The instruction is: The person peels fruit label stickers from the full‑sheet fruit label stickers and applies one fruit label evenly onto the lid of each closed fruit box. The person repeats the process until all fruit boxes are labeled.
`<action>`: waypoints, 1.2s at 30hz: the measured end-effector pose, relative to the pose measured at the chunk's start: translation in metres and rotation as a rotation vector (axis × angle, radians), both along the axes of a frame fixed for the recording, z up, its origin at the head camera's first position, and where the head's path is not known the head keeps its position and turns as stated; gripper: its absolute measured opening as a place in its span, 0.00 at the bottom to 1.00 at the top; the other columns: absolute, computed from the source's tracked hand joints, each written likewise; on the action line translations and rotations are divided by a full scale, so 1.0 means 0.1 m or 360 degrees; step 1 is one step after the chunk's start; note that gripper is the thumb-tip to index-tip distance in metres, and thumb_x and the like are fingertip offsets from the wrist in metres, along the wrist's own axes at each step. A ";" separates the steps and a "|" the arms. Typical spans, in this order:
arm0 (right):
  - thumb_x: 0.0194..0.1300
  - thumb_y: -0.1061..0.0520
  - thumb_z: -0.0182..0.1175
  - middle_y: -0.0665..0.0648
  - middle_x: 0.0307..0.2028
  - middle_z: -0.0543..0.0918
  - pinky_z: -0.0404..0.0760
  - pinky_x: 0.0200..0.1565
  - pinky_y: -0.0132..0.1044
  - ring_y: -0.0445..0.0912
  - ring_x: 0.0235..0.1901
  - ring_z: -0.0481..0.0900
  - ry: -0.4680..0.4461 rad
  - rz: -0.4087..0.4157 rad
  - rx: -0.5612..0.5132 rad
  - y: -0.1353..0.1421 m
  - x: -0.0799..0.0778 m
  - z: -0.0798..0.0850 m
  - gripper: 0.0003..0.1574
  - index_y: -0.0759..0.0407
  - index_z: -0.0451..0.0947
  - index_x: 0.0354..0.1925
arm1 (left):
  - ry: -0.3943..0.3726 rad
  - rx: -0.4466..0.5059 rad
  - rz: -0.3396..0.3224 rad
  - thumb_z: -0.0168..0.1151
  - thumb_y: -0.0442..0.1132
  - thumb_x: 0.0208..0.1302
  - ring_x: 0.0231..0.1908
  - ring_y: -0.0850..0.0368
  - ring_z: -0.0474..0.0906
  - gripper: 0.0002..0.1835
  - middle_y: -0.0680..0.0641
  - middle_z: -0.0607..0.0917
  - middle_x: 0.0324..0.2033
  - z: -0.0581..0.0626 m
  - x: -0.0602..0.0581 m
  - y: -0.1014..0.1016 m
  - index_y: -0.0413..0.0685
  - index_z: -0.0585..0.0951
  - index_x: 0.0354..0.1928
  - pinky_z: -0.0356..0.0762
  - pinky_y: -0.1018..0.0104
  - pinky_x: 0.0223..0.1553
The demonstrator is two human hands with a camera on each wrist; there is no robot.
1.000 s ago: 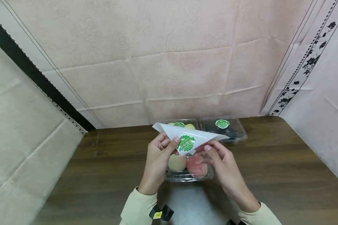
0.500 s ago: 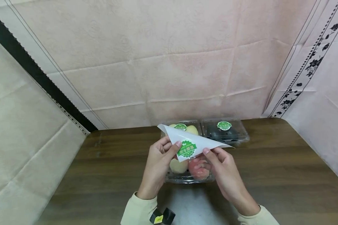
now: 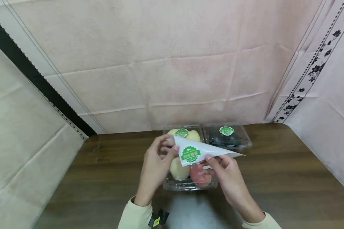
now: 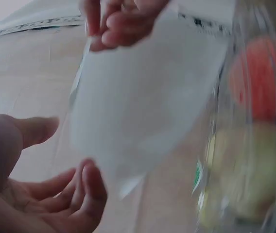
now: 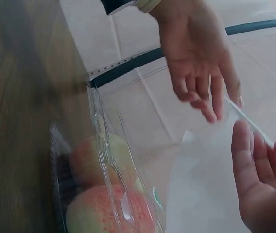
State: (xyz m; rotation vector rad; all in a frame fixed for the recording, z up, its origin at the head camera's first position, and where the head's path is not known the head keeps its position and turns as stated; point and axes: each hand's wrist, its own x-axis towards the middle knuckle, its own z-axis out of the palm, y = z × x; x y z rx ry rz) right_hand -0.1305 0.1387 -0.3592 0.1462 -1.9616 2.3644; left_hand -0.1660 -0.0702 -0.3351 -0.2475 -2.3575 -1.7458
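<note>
A white sticker sheet (image 3: 209,152), folded into a pointed shape with a green scalloped sticker (image 3: 190,154) on its face, is held up over a clear plastic fruit box (image 3: 189,187). My right hand (image 3: 230,178) pinches the sheet's lower edge between thumb and fingers. At its left end is my left hand (image 3: 154,167); in the left wrist view, this left hand (image 4: 50,194) has thumb and fingers apart, with nothing between them. Through the box's lid show a pale peach (image 3: 179,170) and a red peach (image 3: 199,178), partly covered by my right fingers.
Behind the sheet stand two more clear boxes: one with yellowish fruit (image 3: 193,135) and a green label, the other with dark contents (image 3: 226,139) and the same label. All rest on a brown wooden table (image 3: 109,178) before a pale cloth backdrop (image 3: 172,79).
My left hand has let go of the sheet and shifted a little left, its fingers spreading. The sheet has moved slightly right and down, with my right hand keeping its pinch.
</note>
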 end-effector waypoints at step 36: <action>0.79 0.61 0.59 0.58 0.36 0.87 0.88 0.40 0.37 0.46 0.37 0.87 0.0139 -0.0304 0.0107 -0.13 0.11 0.01 0.14 0.75 0.81 0.50 | 0.0748 -0.0665 0.0189 0.77 0.43 0.65 0.46 0.60 0.86 0.13 0.54 0.88 0.44 -0.07 0.35 0.51 0.51 0.89 0.49 0.87 0.59 0.46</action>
